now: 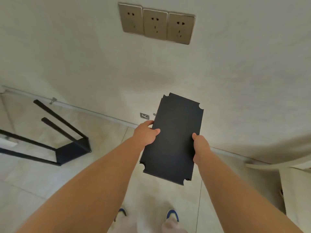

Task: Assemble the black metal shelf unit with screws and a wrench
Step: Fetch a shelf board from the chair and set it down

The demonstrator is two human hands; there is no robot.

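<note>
Far to the left of the left hand [146, 132], the partly built shelf frame [55, 140] lies on its side on the tiled floor [94, 167]: four black posts joined to one black panel at their near end. I count one frame, four posts, one panel already fitted.

The left hand grips the left long edge of a black shelf panel [173, 137], thumb on top and fingers curled under. The panel is held in the air in front of the person, its long axis pointing away toward the wall [84, 56], with notched corners showing at all four ends. A second edge peeks out at its far left corner, so there may be more than one panel stacked; I cannot tell for sure. The right hand [200, 146] grasps the opposite long edge the same way, thumb over the top.

Above the hands, three wall sockets [156, 24] sit in a row. Below, two shoe tips with blue trim [172, 215] show on the floor.

The step appears to be carrying the next panel to the frame. The next move likely calls for turning left, lowering the panel, and lining its corner notches up with the four posts. No screws or wrench are visible here.
</note>
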